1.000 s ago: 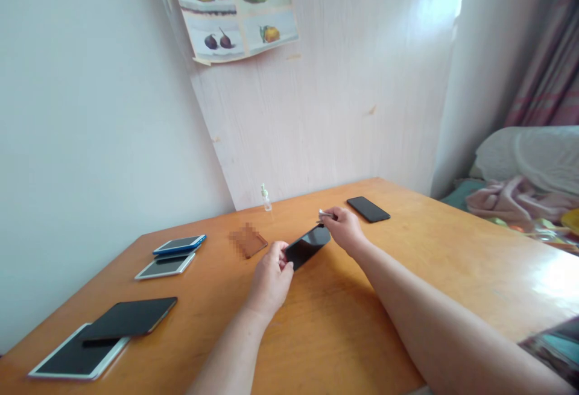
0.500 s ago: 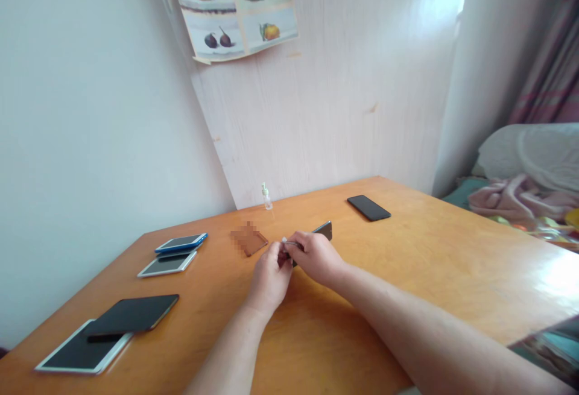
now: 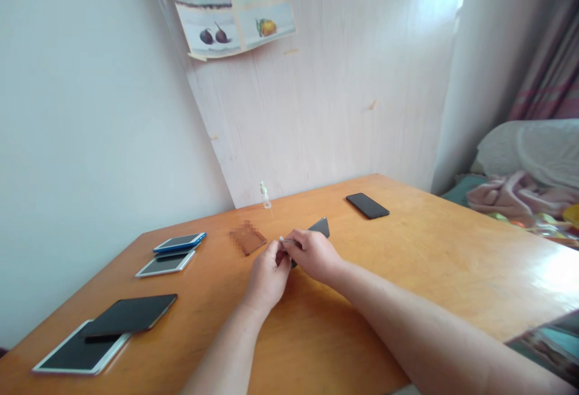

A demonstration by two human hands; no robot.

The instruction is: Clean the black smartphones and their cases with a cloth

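Over the middle of the table, my left hand (image 3: pixel 269 274) is closed at the left end of a dark phone (image 3: pixel 320 227), which is tilted up on edge. My right hand (image 3: pixel 316 256) lies across the phone's middle and hides much of it. Its thumb and fingers pinch a thin stick with a pale tip (image 3: pixel 281 239), close to my left fingertips. The stick's exact kind is too small to make out. Just left of and behind my hands is a brown translucent phone case (image 3: pixel 254 242), partly blurred out.
A small clear pump bottle (image 3: pixel 265 196) stands near the table's back edge. Another black phone (image 3: pixel 367 206) lies at back right. On the left are a blue-edged device (image 3: pixel 180 242) over a white one (image 3: pixel 165 265), and a black tablet (image 3: pixel 131 313) overlapping a white tablet (image 3: pixel 76 353).
The view has shifted slightly. The phone's visible end has turned a little, while both hands keep nearly the same grip and place.
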